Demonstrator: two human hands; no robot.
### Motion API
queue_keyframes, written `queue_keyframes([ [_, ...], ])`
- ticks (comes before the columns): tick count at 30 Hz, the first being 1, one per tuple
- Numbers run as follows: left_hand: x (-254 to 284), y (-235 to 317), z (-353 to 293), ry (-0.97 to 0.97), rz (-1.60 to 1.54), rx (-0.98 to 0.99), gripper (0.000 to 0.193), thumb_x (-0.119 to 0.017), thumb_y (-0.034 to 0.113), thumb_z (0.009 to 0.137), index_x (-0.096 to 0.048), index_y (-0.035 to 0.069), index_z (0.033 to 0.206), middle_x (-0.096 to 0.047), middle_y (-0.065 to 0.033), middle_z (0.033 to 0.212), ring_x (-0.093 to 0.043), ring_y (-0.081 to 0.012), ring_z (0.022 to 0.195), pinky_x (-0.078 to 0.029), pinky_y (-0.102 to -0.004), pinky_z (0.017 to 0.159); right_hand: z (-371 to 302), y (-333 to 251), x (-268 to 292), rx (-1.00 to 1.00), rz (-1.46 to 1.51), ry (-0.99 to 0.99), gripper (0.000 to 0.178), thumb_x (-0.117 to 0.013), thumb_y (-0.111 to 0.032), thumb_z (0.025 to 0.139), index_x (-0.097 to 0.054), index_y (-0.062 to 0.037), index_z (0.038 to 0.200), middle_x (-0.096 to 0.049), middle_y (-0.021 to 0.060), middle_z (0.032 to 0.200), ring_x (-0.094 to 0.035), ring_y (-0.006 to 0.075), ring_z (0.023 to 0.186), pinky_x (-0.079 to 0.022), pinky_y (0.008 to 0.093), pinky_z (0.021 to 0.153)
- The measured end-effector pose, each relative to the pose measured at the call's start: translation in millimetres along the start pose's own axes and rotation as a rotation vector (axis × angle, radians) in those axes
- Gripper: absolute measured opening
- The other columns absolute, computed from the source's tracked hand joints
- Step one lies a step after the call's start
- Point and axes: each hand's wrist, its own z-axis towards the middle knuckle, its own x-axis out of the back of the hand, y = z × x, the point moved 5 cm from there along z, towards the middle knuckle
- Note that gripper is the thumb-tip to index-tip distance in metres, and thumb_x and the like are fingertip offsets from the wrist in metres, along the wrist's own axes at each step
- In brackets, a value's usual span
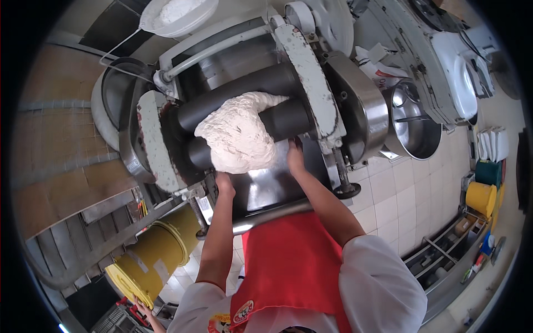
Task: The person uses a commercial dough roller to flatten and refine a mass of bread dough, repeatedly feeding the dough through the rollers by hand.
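A large mass of pale dough point(239, 136) lies over the two dark rollers point(283, 119) of a dough sheeter. It sags over the front roller, and one end tapers off to the right between the rollers. My left hand point(224, 182) is below the dough's lower left edge, its fingers hidden under the dough and roller. Just below the right part of the front roller is my right hand point(295, 153), its fingers also hidden. Both arms reach over the shiny metal tray point(266, 191) in front of the rollers.
Worn white side frames point(311, 83) flank the rollers. Left are a wooden bench point(61, 183) and a yellow bin point(158, 250), with another person's hand point(143, 309) near its lower end. A steel mixing bowl point(416, 127) stands right, and a white bowl of flour point(180, 28) is beyond.
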Motion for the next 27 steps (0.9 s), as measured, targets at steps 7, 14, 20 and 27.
queue_keyframes([
  [7,-34,56,67,-0.262,-0.147,-0.084,0.055,-0.049,0.038,0.109,-0.043,0.008,0.155,-0.053,-0.0077,0.153,-0.049,-0.0228,0.138,-0.04,-0.0401,0.114,113,-5,-49,0.049,-0.217,-0.126,0.052,-0.062,-0.027,0.099,-0.053,-0.0008,0.143,-0.059,0.0162,0.139,-0.054,0.0299,0.13,-0.041,0.04,0.11],
  [14,-17,39,96,-0.235,0.026,-0.066,0.054,-0.052,0.038,0.108,-0.047,0.008,0.152,-0.058,-0.0074,0.147,-0.055,-0.0217,0.13,-0.045,-0.0401,0.107,107,23,-63,0.069,-0.395,-0.321,0.052,-0.067,-0.027,0.094,-0.058,-0.0034,0.14,-0.067,0.0148,0.127,-0.061,0.0309,0.12,-0.048,0.0403,0.101],
  [20,26,-7,47,-0.214,0.332,-0.011,0.053,-0.055,0.038,0.106,-0.05,0.008,0.149,-0.062,-0.0072,0.142,-0.059,-0.0208,0.123,-0.05,-0.0402,0.101,33,46,-25,-0.479,-0.172,-0.646,0.05,-0.071,-0.019,0.088,-0.063,-0.0043,0.134,-0.074,0.0097,0.112,-0.069,0.0256,0.107,-0.053,0.037,0.092],
  [27,59,-29,14,-0.312,0.492,0.306,0.042,-0.052,0.045,0.104,-0.064,0.014,0.13,-0.068,-0.0069,0.125,-0.061,-0.0193,0.112,-0.05,-0.0407,0.095,-30,61,14,-0.469,0.098,-0.633,0.04,-0.064,-0.005,0.089,-0.068,-0.0052,0.128,-0.074,0.0068,0.112,-0.07,0.0147,0.096,-0.055,0.0301,0.081],
])
